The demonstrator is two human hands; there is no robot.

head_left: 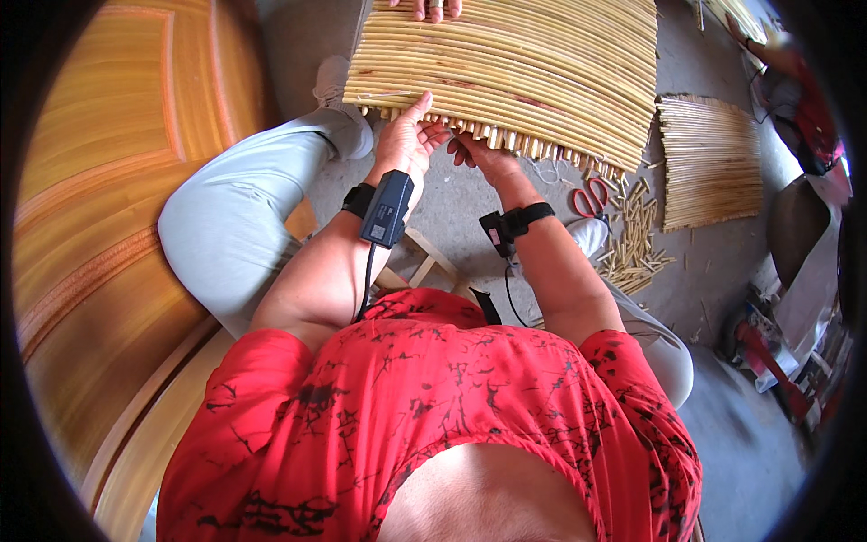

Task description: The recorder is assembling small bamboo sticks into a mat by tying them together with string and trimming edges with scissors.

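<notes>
Your left grip (408, 135) holds the mat (515, 68), probably steadying it; whether your right grip (488, 160), just beside, holds anything, I cannot tell.

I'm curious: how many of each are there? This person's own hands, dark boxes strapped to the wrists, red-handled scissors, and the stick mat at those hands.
Own hands: 2 (left hand, right hand)
Dark boxes: 2 (left-wrist box, right-wrist box)
Red-handled scissors: 1
Stick mat at the hands: 1
Total: 6
</notes>
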